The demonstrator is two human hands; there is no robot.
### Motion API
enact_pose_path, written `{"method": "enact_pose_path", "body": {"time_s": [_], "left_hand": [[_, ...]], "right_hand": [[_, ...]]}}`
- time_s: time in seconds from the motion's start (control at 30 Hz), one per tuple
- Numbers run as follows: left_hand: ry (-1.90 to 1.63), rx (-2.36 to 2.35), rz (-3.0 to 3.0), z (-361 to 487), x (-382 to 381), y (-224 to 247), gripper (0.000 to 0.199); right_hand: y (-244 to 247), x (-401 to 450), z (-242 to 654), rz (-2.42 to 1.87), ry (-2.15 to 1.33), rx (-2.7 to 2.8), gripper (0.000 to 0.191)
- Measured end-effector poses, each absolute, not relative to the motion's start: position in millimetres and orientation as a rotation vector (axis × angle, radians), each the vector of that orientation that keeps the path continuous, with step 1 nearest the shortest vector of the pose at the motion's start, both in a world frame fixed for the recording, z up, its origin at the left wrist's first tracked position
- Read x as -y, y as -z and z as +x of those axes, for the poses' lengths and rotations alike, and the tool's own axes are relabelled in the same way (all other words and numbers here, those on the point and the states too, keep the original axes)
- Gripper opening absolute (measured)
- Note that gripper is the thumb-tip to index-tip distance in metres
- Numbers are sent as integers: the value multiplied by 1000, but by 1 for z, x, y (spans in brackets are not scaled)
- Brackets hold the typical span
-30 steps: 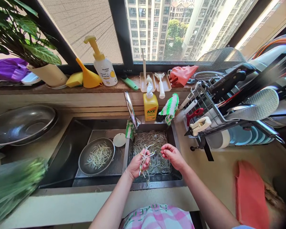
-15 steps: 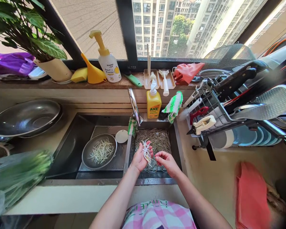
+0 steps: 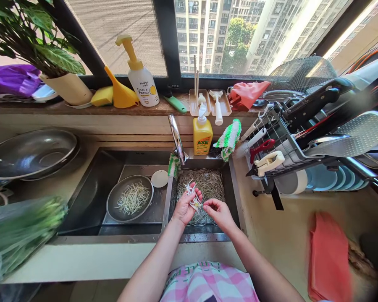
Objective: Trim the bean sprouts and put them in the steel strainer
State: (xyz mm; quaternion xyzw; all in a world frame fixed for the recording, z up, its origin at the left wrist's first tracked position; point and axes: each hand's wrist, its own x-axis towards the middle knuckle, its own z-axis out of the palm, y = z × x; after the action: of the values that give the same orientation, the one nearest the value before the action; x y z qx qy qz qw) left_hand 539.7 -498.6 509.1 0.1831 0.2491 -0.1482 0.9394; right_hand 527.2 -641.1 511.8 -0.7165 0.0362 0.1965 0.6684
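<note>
Both bare forearms reach up from the bottom edge and converge toward the centre of the frame. The left hand (image 3: 185,206) is turned palm up, its fingers curled inward and its thumb bent over them. The right hand (image 3: 219,213) is just beside it, knuckles up, with thumb and index finger drawn together in a pinch pointing left.

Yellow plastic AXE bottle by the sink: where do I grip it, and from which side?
Probably round the middle of the yellow plastic bottle, from the front: it stands upright, label side open, while the curved chrome faucet and green-and-white fluffy cloth flank it. The narrow white pump looks a poorer hold.
</note>
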Motion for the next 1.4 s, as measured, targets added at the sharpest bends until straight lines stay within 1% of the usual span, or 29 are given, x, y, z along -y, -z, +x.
{"method": "enact_pose_path", "body": {"time_s": [0.2,0.3,0.47,0.6,0.7,0.83,0.9,1.1,1.2,1.27,1.4], "left_hand": [[285,-507,434,537,506,-508,44],[267,-516,429,538,508,-506,42],[195,-547,354,549,500,-509,35],[127,-574,228,560,483,-520,32],[108,-591,162,564,476,-528,32],[81,-630,174,563,478,-530,30],[55,-660,219,561,482,-530,29],[44,-677,351,554,493,-525,28],[43,-680,366,552,493,-521,27],[30,-693,363,552,492,-518,27],[35,-708,348,552,489,-514,25]], "right_hand": [[-504,630,528,-1631,-388,-114,9],[-503,624,528,-1640,-306,-176,7],[-515,629,533,-1429,-164,-316,10],[-518,643,532,-1203,-220,-365,16],[-513,647,525,-1162,-309,-351,19],[-512,637,514,-1230,-457,-259,21],[-514,628,511,-1280,-470,-209,22],[-516,607,515,-1500,-299,-144,19],[-514,605,517,-1568,-269,-144,18],[-514,606,517,-1530,-304,-176,18],[-517,613,519,-1298,-456,-300,17]]}}
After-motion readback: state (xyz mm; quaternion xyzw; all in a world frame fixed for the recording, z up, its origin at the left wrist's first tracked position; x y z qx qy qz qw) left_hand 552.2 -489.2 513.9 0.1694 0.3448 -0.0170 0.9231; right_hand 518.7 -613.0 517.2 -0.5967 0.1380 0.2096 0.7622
